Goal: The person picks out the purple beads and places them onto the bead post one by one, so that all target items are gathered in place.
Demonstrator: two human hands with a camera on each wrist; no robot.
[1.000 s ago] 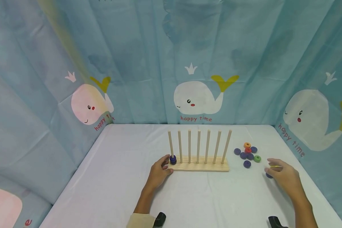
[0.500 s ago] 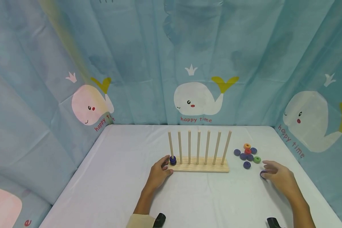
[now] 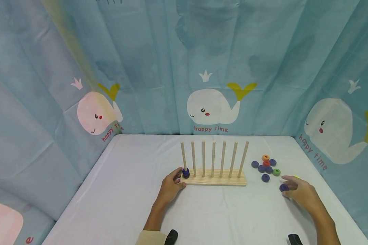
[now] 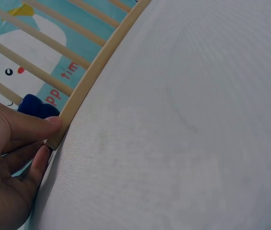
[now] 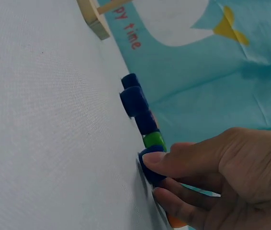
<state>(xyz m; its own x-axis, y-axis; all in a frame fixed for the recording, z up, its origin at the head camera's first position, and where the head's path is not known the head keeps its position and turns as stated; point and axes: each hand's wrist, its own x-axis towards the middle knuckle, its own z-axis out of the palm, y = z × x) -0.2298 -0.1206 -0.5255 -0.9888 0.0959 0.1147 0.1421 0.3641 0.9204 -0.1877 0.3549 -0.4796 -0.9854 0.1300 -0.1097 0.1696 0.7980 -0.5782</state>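
Note:
A pale wooden rack (image 3: pixel 214 181) stands on the table, with a row of several upright pegs. Two dark blue beads (image 3: pixel 186 173) are stacked on its leftmost peg. My left hand (image 3: pixel 170 185) grips the rack's left end; in the left wrist view the thumb lies on the base edge beside the blue beads (image 4: pixel 32 105). To the right of the rack, my right hand (image 3: pixel 302 192) pinches a dark blue bead (image 3: pixel 284 188) low over the cloth. The right wrist view has the thumb on this blue bead (image 5: pixel 151 165), with the other fingers partly hidden behind it.
Loose beads lie right of the rack: several blue beads (image 3: pixel 265 178), an orange bead (image 3: pixel 265 157), a red bead (image 3: pixel 266 163) and a green bead (image 3: pixel 276 172). A bit of yellow (image 3: pixel 296 177) shows behind my right hand. Whale-print curtains (image 3: pixel 159 102) border the white tabletop (image 3: pixel 116 194).
My right hand has shifted left with the blue bead, whose flat face now shows between thumb and fingers. My left hand and the rack have stayed put.

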